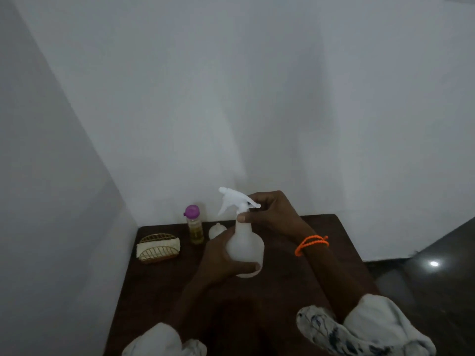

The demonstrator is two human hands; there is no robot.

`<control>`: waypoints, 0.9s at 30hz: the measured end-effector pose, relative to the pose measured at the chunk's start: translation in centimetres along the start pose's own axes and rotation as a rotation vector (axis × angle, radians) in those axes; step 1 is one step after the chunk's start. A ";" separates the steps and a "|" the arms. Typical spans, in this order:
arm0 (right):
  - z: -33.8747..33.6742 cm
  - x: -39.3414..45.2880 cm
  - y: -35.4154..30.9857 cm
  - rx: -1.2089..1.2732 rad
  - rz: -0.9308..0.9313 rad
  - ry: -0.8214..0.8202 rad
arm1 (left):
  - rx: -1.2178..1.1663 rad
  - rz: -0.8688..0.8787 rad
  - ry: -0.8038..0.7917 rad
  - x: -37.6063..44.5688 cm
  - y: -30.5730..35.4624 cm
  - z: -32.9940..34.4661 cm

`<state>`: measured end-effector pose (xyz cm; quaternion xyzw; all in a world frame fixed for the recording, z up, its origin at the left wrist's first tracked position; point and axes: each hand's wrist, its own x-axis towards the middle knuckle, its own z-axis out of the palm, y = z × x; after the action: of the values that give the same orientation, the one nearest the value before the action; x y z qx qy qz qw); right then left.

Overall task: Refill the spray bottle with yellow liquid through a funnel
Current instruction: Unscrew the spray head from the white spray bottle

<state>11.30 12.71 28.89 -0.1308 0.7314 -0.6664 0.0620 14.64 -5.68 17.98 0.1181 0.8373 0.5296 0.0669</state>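
Note:
A translucent white spray bottle (246,246) with a white trigger head (235,199) is held upright above the dark wooden table (295,278). My left hand (218,260) grips the round body from the left, thumb across its lower front. My right hand (272,214) pinches the bottle's neck just under the trigger head. A small bottle of yellow liquid (195,228) with a purple cap stands at the back of the table. A whitish funnel-like object (216,230) sits beside it, partly hidden by my left hand.
A gold wire holder (158,249) with a cream cloth in it sits at the table's back left. White walls close in behind and on the left. Dark shiny floor (424,278) lies to the right of the table.

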 end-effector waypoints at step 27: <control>1.0 -0.4 -4.4 -0.034 -0.083 0.047 | 0.073 0.083 0.098 -0.6 3.7 -2.9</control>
<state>12.42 11.53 33.11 -0.1465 0.7377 -0.6589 0.0148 15.06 -6.83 22.55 0.1288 0.8528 0.5060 -0.0006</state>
